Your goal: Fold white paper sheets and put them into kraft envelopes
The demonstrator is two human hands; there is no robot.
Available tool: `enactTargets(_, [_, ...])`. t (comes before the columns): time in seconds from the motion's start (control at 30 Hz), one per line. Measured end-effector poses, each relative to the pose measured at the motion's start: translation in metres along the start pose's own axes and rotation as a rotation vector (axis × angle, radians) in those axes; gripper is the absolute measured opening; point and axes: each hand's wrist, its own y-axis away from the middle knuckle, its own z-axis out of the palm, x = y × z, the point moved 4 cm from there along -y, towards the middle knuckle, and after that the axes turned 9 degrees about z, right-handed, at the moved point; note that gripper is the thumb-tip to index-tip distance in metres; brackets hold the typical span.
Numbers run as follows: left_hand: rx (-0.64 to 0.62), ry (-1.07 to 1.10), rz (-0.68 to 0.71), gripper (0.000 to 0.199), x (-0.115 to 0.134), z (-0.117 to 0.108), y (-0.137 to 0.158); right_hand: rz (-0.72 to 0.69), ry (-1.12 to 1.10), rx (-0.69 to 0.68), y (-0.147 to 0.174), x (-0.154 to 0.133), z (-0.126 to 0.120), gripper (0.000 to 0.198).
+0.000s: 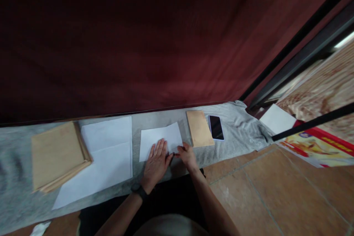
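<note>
A folded-looking white sheet of paper point(151, 139) lies on the grey cloth in front of me. My left hand point(157, 162), with a dark watch on its wrist, rests flat on the paper's lower part, fingers stretched out. At the paper's lower right corner, my right hand point(188, 156) has its thumb and fingers closed on the edge. Something small and dark between the two hands is too unclear to name. Just right of the paper is a flat tan rectangle point(200, 129), like a notebook or an envelope.
A phone point(216, 128) lies right of the tan rectangle. To the left, a stack of brown paper or envelopes point(58, 153) overlaps larger white sheets point(113, 164). A dark red panel point(166, 62) rises behind the cloth point(232, 116). A colourful printed box point(318, 143) is at right.
</note>
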Motion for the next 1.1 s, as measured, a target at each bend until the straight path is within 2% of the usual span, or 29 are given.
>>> enactTargets(0.2, [0.009, 0.024, -0.063, 0.059, -0.009, 0.007, -0.005, 0.083, -0.071, -0.014, -0.001, 0.004, -0.005, 0.019])
enactTargets(0.47, [-0.016, -0.012, -0.12, 0.063, -0.03, 0.018, -0.052, 0.129, -0.073, -0.014, -0.006, 0.005, -0.006, 0.017])
enactTargets(0.6, [0.027, -0.034, -0.161, 0.063, -0.05, 0.016, -0.059, 0.141, -0.07, -0.005, -0.007, 0.007, -0.006, 0.019])
enactTargets(0.73, [0.066, -0.045, -0.205, 0.064, -0.061, 0.007, -0.044, 0.132, -0.077, -0.003, -0.006, 0.007, -0.007, 0.021])
enactTargets(0.9, [0.101, -0.015, -0.216, 0.066, -0.051, -0.004, -0.003, 0.081, -0.084, 0.008, 0.001, 0.006, -0.008, 0.021])
enactTargets(1.0, [0.12, 0.09, -0.199, 0.064, -0.044, -0.006, 0.018, -0.006, -0.115, 0.024, 0.007, -0.001, -0.009, 0.025])
enactTargets(1.1, [0.187, 0.281, -0.244, 0.062, -0.047, -0.009, 0.029, -0.126, -0.162, 0.077, 0.014, -0.026, -0.018, 0.031])
